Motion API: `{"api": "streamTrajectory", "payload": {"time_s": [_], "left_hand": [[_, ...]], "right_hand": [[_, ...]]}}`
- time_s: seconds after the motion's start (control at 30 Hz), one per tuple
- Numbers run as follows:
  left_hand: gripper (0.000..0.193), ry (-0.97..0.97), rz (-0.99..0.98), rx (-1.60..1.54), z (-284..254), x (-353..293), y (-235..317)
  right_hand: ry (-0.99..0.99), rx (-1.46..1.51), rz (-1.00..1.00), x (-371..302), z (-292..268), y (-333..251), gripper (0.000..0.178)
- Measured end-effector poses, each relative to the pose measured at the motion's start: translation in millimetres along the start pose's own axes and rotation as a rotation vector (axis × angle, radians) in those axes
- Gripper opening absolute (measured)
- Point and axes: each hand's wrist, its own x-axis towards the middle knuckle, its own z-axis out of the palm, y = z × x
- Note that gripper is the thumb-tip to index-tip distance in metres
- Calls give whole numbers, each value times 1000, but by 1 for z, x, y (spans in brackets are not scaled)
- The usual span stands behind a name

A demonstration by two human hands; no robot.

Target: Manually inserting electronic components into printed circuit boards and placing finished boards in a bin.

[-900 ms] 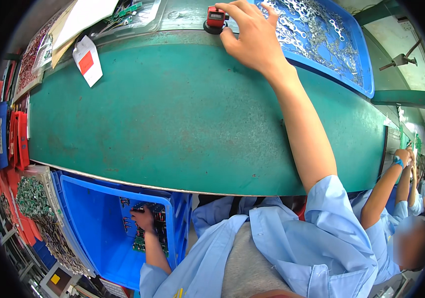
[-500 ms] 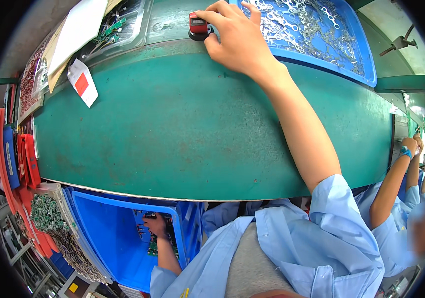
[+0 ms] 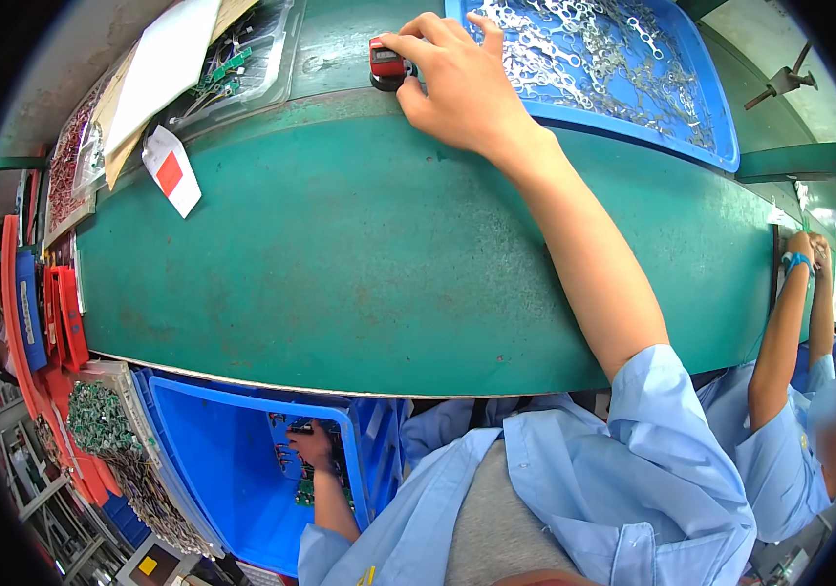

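A small red tally counter (image 3: 387, 62) with a dark base stands at the far side of the green bench. My right hand (image 3: 462, 83) reaches across to it, index finger at its top and thumb beside its base, closed around its right side. Down to the left, my left hand (image 3: 312, 446) is inside a blue bin (image 3: 213, 469) lying with its opening towards the bench. Its fingers stretch out over green circuit boards (image 3: 306, 488) against the bin's right wall. The hand partly covers the boards, and small dark parts show beside its fingertips.
A blue tray (image 3: 623, 134) of metal pieces stands at the far right. Far left are a clear tray (image 3: 276, 73) of wired boards, white paper (image 3: 159, 68) and a red-marked tag (image 3: 171, 171). Crated boards (image 3: 105, 420) flank the bin. A co-worker (image 3: 779, 439) sits at right.
The view has shifted slightly. My right hand stays at the tally counter, and my left hand stays in the bin by the circuit boards. The co-worker's arms at right have moved.
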Motion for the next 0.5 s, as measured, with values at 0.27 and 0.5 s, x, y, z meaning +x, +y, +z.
{"api": "streamTrajectory", "payload": {"time_s": [0.27, 0.5], "left_hand": [[88, 113, 41, 288, -11, -17, 7], [79, 11, 122, 212, -23, -20, -1]], "right_hand": [[62, 25, 13, -1, -6, 5, 41], [-161, 338, 279, -1, -7, -5, 55]]}}
